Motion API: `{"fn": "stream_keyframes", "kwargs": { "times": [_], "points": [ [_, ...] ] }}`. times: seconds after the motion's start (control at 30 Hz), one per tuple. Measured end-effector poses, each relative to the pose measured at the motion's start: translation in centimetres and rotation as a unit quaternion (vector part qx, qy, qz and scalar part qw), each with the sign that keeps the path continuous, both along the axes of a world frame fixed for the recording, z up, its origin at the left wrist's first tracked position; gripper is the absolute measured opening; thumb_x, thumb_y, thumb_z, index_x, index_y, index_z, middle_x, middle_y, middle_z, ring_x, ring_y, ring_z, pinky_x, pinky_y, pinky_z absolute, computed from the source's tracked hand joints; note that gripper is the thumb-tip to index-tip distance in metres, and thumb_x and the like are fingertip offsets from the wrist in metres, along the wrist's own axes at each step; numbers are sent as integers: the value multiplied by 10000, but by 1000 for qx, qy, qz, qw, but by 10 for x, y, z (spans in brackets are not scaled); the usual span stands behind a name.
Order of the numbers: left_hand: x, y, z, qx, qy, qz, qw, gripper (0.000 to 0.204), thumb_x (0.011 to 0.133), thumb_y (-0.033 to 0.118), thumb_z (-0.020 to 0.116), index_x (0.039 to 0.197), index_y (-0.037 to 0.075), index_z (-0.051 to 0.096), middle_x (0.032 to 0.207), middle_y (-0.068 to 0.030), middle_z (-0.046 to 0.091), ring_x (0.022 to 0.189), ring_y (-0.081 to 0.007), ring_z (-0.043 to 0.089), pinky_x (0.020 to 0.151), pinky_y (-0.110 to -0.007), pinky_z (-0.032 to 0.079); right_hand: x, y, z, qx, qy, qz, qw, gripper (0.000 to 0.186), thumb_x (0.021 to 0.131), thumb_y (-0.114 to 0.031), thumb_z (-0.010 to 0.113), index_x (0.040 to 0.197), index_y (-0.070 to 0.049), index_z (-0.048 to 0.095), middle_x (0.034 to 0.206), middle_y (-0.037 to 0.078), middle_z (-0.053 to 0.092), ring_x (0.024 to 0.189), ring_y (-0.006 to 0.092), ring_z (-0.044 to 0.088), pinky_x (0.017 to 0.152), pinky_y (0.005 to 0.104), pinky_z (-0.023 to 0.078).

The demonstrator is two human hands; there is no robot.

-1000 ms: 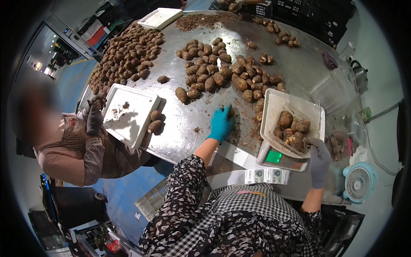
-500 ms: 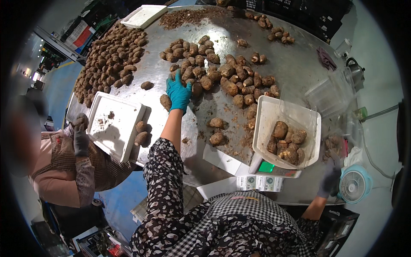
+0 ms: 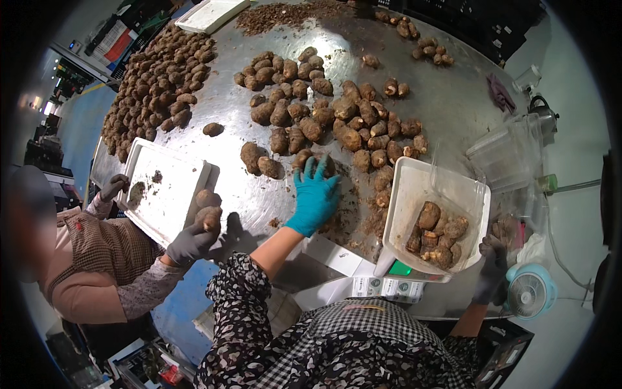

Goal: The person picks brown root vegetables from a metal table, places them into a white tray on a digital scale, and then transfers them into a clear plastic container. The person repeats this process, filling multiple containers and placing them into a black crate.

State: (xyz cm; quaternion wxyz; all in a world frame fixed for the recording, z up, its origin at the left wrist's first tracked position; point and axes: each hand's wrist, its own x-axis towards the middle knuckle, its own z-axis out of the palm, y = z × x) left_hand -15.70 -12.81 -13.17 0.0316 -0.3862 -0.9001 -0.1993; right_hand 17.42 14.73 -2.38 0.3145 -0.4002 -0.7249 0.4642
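Observation:
Brown taro corms (image 3: 311, 128) lie in a loose group at the middle of the metal table. My left hand (image 3: 315, 201), in a teal glove, is open with fingers spread at the near edge of this group. Its fingertips reach a taro corm (image 3: 302, 159); whether they press on it I cannot tell. My right hand (image 3: 491, 269), in a dark grey glove, is beside the right rim of a white tray (image 3: 392, 214); its fingers blend into the dark clutter. Inside the tray, several taro corms (image 3: 438, 228) lie in clear plastic. The tray rests on a scale (image 3: 400, 268) with a green display.
At left, a co-worker's gloved hand (image 3: 194, 243) holds taro corms beside another white tray (image 3: 162, 207). A large taro heap (image 3: 155, 84) lies far left. Clear plastic containers (image 3: 508, 152), a kettle (image 3: 544, 117) and a small blue fan (image 3: 530, 292) stand at right.
My left hand has moved right and nearer, off the taro group's left side. Two corms now lie apart near its former place. The co-worker's hand has come over to the corms beside the left tray.

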Motion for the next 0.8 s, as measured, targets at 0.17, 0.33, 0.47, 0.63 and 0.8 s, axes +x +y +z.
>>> {"fn": "stream_keyframes", "kwargs": {
  "times": [0.17, 0.33, 0.47, 0.63, 0.8],
  "points": [
    [-34, 75, 30, 170, -165, -85, 968, 362, 788, 66, 624, 1141, 137, 590, 1231, -174, 515, 1161, -362, 458, 989, -464, 338, -9, -5, 2, 9, 11, -1, 1000, 212, 869, -11, 476, 1044, 29, 590, 980, 83, 603, 882, 152, 578, 819, 281, 469],
    [-55, 115, -24, 100, 54, -74, 991, 335, 870, 155, 537, 1183, 37, 540, 1214, -192, 528, 1155, -342, 471, 996, -445, 348, 2, 5, 9, 31, -21, -22, 999, 195, 876, -13, 479, 1020, 13, 608, 935, 52, 610, 865, 139, 571, 801, 262, 453],
    [-28, 91, -19, -17, 81, -81, 993, 420, 913, 239, 478, 1259, 2, 465, 1223, -184, 530, 1179, -337, 459, 1022, -474, 319, 21, 17, 6, 17, -34, -63, 997, 203, 881, -1, 472, 1022, 2, 619, 945, 37, 621, 875, 126, 566, 778, 245, 443],
    [17, 43, -3, -101, 52, -148, 982, 590, 821, 190, 551, 1337, -24, 358, 1183, -217, 539, 1166, -344, 458, 1012, -476, 324, 40, 30, -41, -26, 41, -92, 995, 221, 900, -44, 481, 1069, 30, 602, 1019, 100, 609, 872, 177, 581, 774, 298, 479],
    [30, 26, 19, -92, -58, -183, 977, 537, 794, 160, 567, 1288, 8, 422, 1025, -186, 579, 1000, -333, 523, 945, -462, 373, 21, 20, -33, -33, 4, -59, 998, 244, 908, -34, 482, 1123, 40, 571, 1075, 113, 583, 901, 183, 569, 801, 301, 471]
  ]
}}
